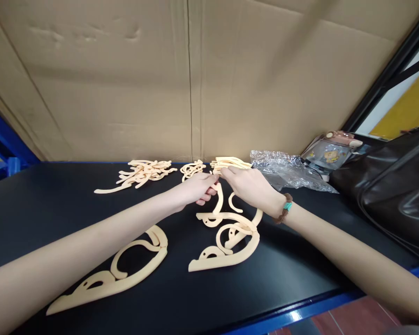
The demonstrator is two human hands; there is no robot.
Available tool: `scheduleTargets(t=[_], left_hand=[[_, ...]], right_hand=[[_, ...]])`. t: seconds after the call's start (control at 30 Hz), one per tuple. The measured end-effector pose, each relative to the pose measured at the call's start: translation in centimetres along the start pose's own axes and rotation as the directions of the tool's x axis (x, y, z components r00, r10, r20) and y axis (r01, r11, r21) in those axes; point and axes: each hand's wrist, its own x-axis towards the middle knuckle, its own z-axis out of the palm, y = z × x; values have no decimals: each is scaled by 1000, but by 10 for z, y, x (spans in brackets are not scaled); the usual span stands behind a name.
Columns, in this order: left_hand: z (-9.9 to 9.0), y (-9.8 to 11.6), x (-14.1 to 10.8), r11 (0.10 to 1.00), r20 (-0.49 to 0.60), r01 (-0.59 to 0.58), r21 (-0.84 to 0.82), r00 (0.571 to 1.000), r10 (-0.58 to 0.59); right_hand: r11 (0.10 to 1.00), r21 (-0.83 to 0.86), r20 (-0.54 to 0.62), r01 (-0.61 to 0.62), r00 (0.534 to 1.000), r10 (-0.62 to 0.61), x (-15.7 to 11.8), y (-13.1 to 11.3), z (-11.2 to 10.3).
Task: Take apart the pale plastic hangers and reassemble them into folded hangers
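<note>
My left hand [199, 187] and my right hand [246, 185] meet at the centre, fingers closed. The left pinches the top of a curved cream plastic piece [219, 200] that hangs down between the hands. My right fingertips are pressed together beside it; what they grip is hidden. Below lie joined cream pieces shaped like folding hangers [242, 258], partly overlapping. Another joined hanger shape [125, 283] lies under my left forearm. A loose curved piece [234, 203] is below my right hand. Behind the hands is a stack of long cream pieces [232, 162].
A pile of cream pieces [145, 172] and a smaller pile of curved ones [193, 168] lie at the back. Crumpled clear plastic [286, 170], a patterned pouch [330, 151] and a dark bag [398, 181] are at the right. Cardboard [195, 79] stands behind the black table [265, 298].
</note>
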Motion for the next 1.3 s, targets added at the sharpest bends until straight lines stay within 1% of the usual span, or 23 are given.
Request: scheduleTargets(t=[0.07, 0.13, 0.27, 0.4, 0.47, 0.53, 0.67, 0.73, 0.8, 0.87, 0.93, 1.0, 1.03, 1.07, 1.13, 1.2, 1.23, 1.27, 1.3], left_hand=[[6, 3, 3, 1000, -2, 22, 14, 1000, -22], [9, 4, 6, 998, -30, 37, 46, 999, -36], [6, 3, 15, 987, -92, 65, 150, 994, -51], [0, 0, 24, 964, -110, 59, 258, 993, -32], [-1, -2, 25, 951, -119, 35, 308, 993, 2], [-1, -6, 24, 930, -127, -14, 367, 990, 65], [0, -14, 17, 855, -96, -159, 494, 967, 235], [-5, -16, 17, 818, -76, -200, 539, 956, 283], [-16, -16, 21, 787, -88, -211, 580, 944, 318], [-34, -14, 27, 755, -144, -201, 624, 921, 363], [-59, -11, 31, 731, -228, -162, 663, 886, 403], [-88, -10, 31, 724, -316, -91, 684, 857, 406], [-102, -10, 29, 724, -344, -63, 687, 850, 400], [-115, -13, 26, 723, -344, -58, 688, 851, 397], [-138, -20, 21, 720, -338, -39, 693, 864, 372], [-149, -29, 19, 716, -356, -11, 698, 862, 361], [-150, -32, 19, 712, -376, -7, 702, 846, 378], [-146, -34, 19, 707, -395, -13, 707, 822, 411], [-139, -33, 20, 699, -408, -30, 715, 794, 451]], right_hand=[[1000, -18, 59, 13, 998, -12, 0, 3, 1], [1000, 19, 101, -5, 995, 3, 0, 5, 3], [991, 126, 119, -42, 992, 27, 3, 6, 7], [988, 146, 131, -56, 991, 37, 9, 2, 10], [988, 143, 139, -63, 989, 43, 11, 1, 12], [988, 134, 148, -73, 988, 53, 11, 3, 15], [987, 88, 158, -134, 980, 119, 8, 17, 24], [985, 63, 143, -160, 978, 149, 6, 24, 26], [984, 48, 116, -174, 979, 168, 7, 27, 24], [979, 40, 87, -199, 977, 195, 7, 27, 20], [972, 36, 68, -234, 970, 231, 7, 27, 13], [963, 34, 62, -267, 962, 265, 7, 27, 7], [960, 34, 61, -277, 960, 275, 6, 28, 4], [959, 33, 62, -282, 958, 280, 6, 29, 1], [959, 35, 62, -281, 958, 279, 5, 31, -3], [961, 49, 41, -273, 962, 272, 4, 33, -6], [960, 67, 19, -270, 963, 270, 4, 34, -8], [960, 94, -10, -266, 963, 268, 3, 35, -11], [958, 125, -43, -259, 963, 266, 3, 35, -13]])
